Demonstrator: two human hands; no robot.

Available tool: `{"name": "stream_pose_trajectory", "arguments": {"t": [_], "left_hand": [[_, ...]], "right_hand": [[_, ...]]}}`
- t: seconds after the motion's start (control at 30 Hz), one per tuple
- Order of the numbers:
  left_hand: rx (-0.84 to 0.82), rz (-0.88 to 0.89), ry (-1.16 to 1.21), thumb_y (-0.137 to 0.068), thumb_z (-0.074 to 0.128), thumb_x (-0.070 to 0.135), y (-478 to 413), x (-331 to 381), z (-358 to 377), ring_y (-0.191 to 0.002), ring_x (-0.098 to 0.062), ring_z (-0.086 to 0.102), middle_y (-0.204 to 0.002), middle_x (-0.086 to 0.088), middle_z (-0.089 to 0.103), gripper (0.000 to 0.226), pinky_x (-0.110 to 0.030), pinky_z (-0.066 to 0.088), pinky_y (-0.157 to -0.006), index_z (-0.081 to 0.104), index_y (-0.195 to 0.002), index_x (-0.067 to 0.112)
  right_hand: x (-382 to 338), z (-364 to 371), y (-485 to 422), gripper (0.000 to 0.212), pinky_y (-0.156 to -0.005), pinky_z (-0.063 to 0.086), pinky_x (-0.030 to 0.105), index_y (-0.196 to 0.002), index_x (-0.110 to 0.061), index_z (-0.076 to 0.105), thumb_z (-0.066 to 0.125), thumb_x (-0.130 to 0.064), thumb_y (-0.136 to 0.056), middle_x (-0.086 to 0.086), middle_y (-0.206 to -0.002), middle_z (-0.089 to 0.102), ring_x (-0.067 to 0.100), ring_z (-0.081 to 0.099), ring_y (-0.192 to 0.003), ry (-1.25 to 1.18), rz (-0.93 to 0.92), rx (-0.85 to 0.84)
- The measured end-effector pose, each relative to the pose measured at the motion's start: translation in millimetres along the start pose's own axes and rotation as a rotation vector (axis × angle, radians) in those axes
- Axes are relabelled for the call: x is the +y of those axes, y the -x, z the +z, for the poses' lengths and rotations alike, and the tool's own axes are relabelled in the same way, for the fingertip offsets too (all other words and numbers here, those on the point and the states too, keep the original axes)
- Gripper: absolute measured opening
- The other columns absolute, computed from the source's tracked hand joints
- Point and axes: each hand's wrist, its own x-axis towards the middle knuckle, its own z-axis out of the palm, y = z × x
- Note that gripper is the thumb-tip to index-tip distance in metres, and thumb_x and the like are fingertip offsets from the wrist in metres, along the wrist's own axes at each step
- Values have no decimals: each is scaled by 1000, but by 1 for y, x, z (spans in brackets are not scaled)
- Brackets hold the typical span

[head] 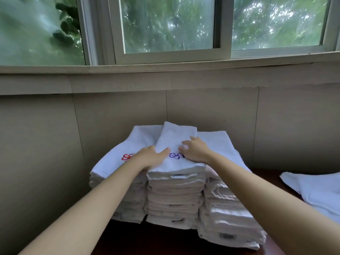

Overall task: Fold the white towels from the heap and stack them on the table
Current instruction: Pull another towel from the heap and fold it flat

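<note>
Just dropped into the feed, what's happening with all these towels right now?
A person is stacking folded white towels on a dark table by the wall under a window. Both hands rest on the top towel of the middle stack, the one with a purple emblem: the left hand at its left edge, the right hand on top. Stacks stand on either side; the left stack shows a red emblem. Unfolded towels lie to the right.

White towels [175, 183], red and purple embroidery
</note>
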Motion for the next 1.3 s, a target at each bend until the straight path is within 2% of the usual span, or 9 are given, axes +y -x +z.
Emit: {"name": "stream_pose_trajectory", "arguments": {"t": [0.1, 0.17, 0.4, 0.57, 0.63, 0.7, 0.9, 1.1, 1.3], "left_hand": [[-205, 27, 269, -94, 30, 64, 0, -10, -1, -137, -19, 36, -153, 0, 34, 73, -33, 26, -114, 23, -151, 20], [-172, 24, 249, -94, 30, 63, 1, -12, 1, -135, -20, 39, -151, 0, 37, 70, -36, 28, -114, 27, -150, 21], [-83, 51, 111, -100, 33, 48, 44, -6, -3, -134, -23, 38, -152, -3, 34, 58, -28, 35, -96, 27, -149, 18], [81, -14, -72, -98, 34, 49, 101, 8, 25, -137, -32, 30, -154, -13, 22, 69, -37, 32, -106, 5, -152, 17], [141, -44, -111, -98, 36, 48, 127, 18, 44, -139, -35, 25, -155, -15, 14, 74, -43, 30, -109, -3, -152, 18], [143, -61, -68, -97, 39, 47, 151, 27, 64, -139, -35, 25, -156, -15, 11, 78, -43, 31, -108, -7, -152, 18], [-34, 20, -83, -96, 44, 43, 200, 70, 128, -136, -32, 34, -152, -15, 22, 78, -40, 37, -106, -1, -151, 10], [-274, 293, -91, -95, 46, 37, 218, 153, 188, -135, -26, 38, -151, -12, 28, 64, -36, 34, -108, 21, -149, 14], [-354, 479, -54, -94, 49, 30, 228, 223, 251, -132, -26, 41, -147, -10, 33, 59, -36, 35, -107, 28, -147, 15]], "right_hand": [[-12, 2, 12, 49, -112, 21, 39, -144, -17, 37, 27, -39, -102, 8, -149, 36, 25, 28, -140, -52, -143, -235], [-15, 1, 20, 47, -109, 23, 37, -143, -20, 38, 22, -38, -103, 6, -146, 40, 23, 31, -137, -29, -166, -275], [-23, -5, 82, 40, -100, 34, 39, -133, -13, 47, 30, -31, -101, 8, -134, 48, 28, 44, -122, -12, -199, -105], [-10, -11, 159, 42, -111, 27, 40, -140, -19, 41, 44, -22, -98, 6, -148, 35, 27, 27, -136, 15, -295, -37], [2, -17, 189, 51, -116, 16, 34, -145, -26, 34, 45, -18, -97, -2, -157, 21, 20, 14, -145, -11, -272, -32], [19, -24, 219, 51, -115, 11, 28, -145, -27, 35, 44, -16, -97, -6, -156, 23, 15, 11, -146, -29, -260, -6], [104, -34, 324, 43, -116, 13, 29, -140, -25, 42, 45, -23, -98, -3, -155, 28, 15, 13, -146, -48, 76, 45], [210, -37, 420, 43, -105, 31, 28, -139, -20, 39, 43, -27, -97, 1, -143, 40, 20, 32, -135, 174, 491, 48], [260, -34, 443, 48, -104, 34, 35, -143, -18, 31, 43, -28, -97, 3, -139, 41, 22, 36, -129, 89, 609, 153]]}}
